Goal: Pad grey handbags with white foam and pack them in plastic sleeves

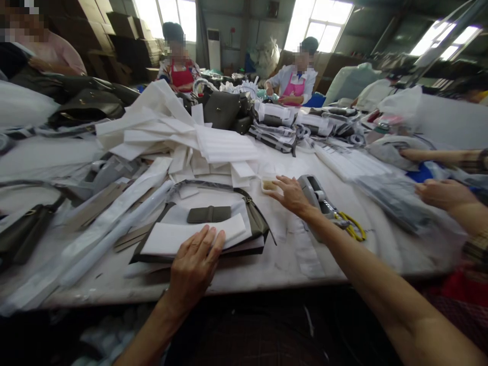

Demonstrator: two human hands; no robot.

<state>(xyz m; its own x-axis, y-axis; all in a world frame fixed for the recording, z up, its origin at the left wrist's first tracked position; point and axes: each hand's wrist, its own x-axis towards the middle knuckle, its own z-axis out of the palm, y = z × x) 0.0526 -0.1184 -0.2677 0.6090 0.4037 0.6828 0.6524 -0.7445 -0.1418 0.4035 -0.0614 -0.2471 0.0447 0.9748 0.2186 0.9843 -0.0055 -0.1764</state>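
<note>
My left hand [198, 254] lies flat, fingers stretched out, on a white foam sheet [160, 239]. That sheet rests across an olive-green handbag [259, 218], which lies on the table in front of me with its handle pointing away. A small dark green flap or strap piece [209, 214] shows just above the sheet. To the right, my right hand [288, 194] reaches out with fingers apart at a small white dish [263, 189] with something yellowish in it. Whether the fingertips touch its contents I cannot tell. Beside that hand stands a grey tape dispenser [310, 188], with yellow-handled scissors [356, 229] close by.
Loose white foam sheets [224, 145] are heaped behind the handbag. Rolled plastic wrap [110, 234] and cardboard strips lie left. Wrapped bags [274, 132] are stacked at the back. A co-worker's hands [438, 193] are at the right; more people work across the table.
</note>
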